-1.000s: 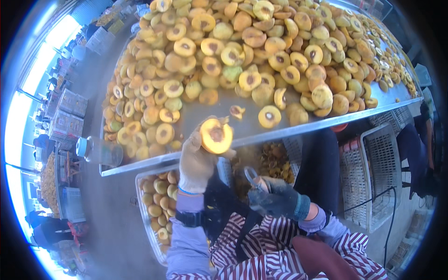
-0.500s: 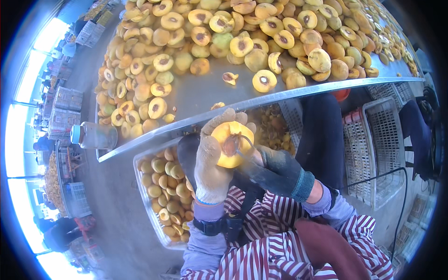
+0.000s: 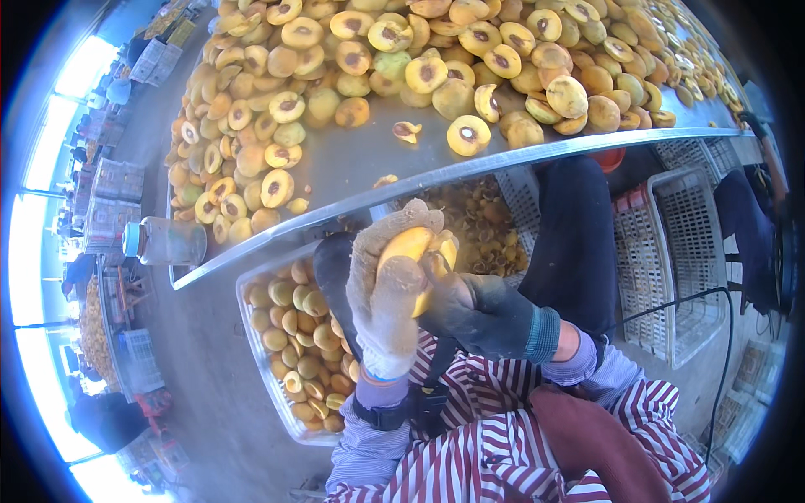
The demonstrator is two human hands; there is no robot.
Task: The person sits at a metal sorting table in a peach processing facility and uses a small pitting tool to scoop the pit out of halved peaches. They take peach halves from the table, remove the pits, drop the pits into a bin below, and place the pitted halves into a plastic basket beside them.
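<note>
In front of my lap, my left hand (image 3: 379, 293), in a pale dirty work glove, is wrapped round a yellow peach half (image 3: 408, 246). The fruit is tilted, its cut side toward my right. My right hand (image 3: 496, 317), in a dark glove with a teal cuff, is closed and pressed against that cut side. It grips a small pitting tool with a curved metal loop, now mostly hidden by the fingers and fruit. Beyond my hands, many cut peach halves (image 3: 277, 188) are heaped on a metal table (image 3: 369, 155), several showing brown pits.
A white crate (image 3: 248, 331) of peach halves stands left of my legs. Under the table edge is a container of scraps (image 3: 486, 220). Stacked crates (image 3: 683, 260) and a black cable (image 3: 728, 335) are at right. A clear jar (image 3: 172, 241) is near the table's left corner.
The peach half has turned from facing up to tilted toward my right hand. My left thumb has come across it, and the metal loop has gone from view.
</note>
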